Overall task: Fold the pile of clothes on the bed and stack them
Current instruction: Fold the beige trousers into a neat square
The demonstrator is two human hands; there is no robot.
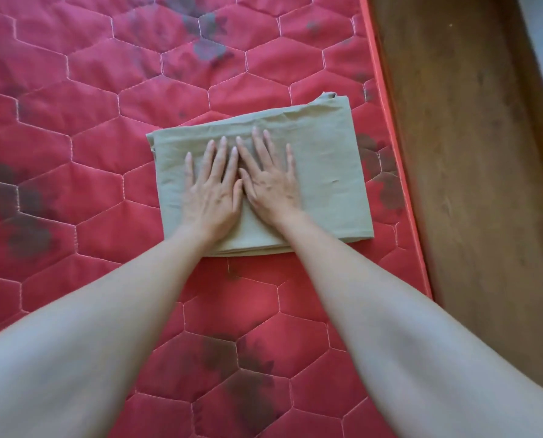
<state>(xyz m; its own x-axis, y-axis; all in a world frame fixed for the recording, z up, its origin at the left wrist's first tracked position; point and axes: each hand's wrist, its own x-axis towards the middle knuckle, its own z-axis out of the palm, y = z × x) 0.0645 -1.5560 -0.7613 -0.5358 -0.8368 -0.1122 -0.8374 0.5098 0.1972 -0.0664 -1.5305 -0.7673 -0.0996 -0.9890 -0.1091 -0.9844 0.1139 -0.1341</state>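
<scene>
We see a red quilted mattress (pixel 90 172) carrying a folded olive cloth (pixel 327 172) near its right edge. On the cloth we press our left hand (pixel 211 184) and right hand (pixel 271 181) flat, fingers spread, index fingers touching.

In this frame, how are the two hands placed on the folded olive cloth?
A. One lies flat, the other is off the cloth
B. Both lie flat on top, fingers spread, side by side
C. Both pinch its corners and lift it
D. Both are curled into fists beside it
B: the left hand and right hand rest palm-down with straight fingers on the folded olive cloth, which lies on the red quilted mattress.
</scene>
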